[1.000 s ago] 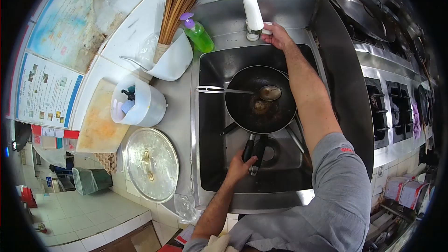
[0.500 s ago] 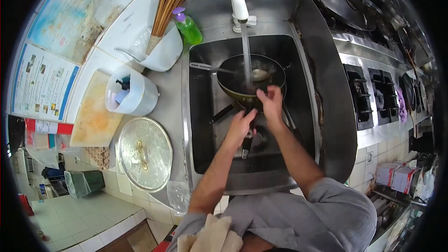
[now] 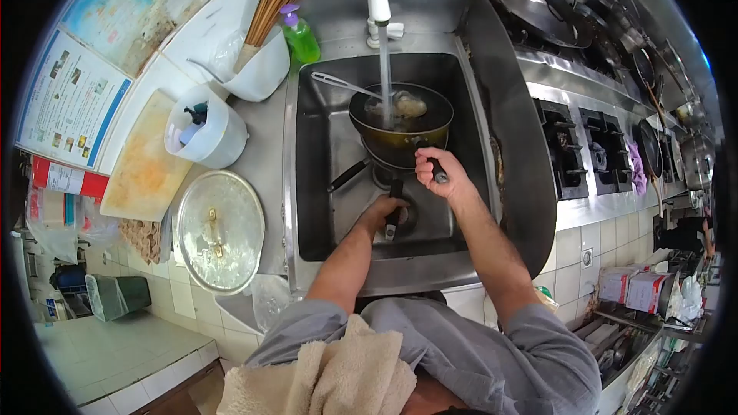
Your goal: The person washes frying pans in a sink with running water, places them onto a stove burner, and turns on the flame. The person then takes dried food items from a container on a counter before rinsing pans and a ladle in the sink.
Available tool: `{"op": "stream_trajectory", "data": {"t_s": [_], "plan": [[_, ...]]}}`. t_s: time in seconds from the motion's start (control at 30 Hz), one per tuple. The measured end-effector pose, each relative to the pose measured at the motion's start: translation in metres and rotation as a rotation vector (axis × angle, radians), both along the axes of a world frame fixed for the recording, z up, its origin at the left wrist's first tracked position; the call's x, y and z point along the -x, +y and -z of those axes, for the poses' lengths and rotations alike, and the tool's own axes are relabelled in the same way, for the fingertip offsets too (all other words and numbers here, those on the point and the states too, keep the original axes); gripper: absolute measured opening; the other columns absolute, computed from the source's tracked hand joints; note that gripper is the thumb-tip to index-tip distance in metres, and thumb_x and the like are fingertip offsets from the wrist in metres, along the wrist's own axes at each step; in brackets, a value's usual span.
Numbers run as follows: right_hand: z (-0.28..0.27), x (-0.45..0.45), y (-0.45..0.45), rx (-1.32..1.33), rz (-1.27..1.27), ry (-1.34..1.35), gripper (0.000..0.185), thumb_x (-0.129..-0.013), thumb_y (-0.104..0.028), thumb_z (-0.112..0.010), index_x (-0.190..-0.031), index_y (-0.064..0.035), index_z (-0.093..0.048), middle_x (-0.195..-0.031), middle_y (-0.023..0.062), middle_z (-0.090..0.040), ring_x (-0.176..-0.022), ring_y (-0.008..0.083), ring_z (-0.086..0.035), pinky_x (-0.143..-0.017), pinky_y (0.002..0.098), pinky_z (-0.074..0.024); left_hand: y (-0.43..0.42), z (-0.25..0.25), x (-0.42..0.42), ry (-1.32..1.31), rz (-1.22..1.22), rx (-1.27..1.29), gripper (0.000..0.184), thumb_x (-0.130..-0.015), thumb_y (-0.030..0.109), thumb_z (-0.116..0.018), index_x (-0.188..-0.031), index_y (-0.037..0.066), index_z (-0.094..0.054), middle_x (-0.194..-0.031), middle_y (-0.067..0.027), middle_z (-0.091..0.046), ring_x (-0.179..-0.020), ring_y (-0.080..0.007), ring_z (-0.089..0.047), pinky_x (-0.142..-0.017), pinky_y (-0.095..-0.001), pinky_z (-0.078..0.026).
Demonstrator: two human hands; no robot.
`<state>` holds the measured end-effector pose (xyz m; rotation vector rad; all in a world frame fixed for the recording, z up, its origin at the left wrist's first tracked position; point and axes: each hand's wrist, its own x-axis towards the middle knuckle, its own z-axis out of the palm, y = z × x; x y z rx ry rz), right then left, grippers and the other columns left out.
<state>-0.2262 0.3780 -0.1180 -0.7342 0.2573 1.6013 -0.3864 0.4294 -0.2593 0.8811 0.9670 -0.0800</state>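
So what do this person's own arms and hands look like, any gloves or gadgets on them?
No gadgets that I can see. The left hand and right hand are ungloved, and both wrists look free of a watch or band. The left sleeve and right sleeve are short, loose grey cloth, leaving the forearms uncovered.

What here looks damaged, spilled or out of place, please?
The upper blue-edged sheet on the white tiled wall looks damaged, with brown blotches. The pale flat board beside the round white plastic tub has an orange stain. No spill shows.
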Motion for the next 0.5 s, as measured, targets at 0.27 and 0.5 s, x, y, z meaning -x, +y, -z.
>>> {"op": "stream_trajectory", "data": {"t_s": [0.27, 0.5], "plan": [[-0.001, -0.011, -0.019, -0.001, -0.025, 0.014, 0.012, -0.078, -0.006, -0.053, -0.069, -0.0046, -0.044, -0.057, 0.0025, -0.045, -0.043, 0.0099, -0.042, -0.036, 0.0222, -0.0302, 0.008, -0.096, 0.005, -0.500, -0.389, 0.922, 0.017, -0.081, 0.004, -0.049, -0.066, 0.008, -0.042, -0.052, 0.0047, -0.039, -0.040, -0.0026, -0.038, -0.034, -0.0185, -0.030], [-0.014, -0.006, -0.053, 0.069, -0.024, -0.063, 0.012, -0.076, -0.004, -0.054, -0.069, -0.0036, -0.045, -0.058, 0.0035, -0.045, -0.042, 0.0106, -0.042, -0.035, 0.0236, -0.0307, 0.010, -0.132, 0.028, -0.152, -0.265, 0.544, 0.013, -0.077, 0.005, -0.049, -0.066, 0.007, -0.042, -0.050, 0.0026, -0.041, -0.039, -0.0057, -0.039, -0.035, -0.0201, -0.034]]}}
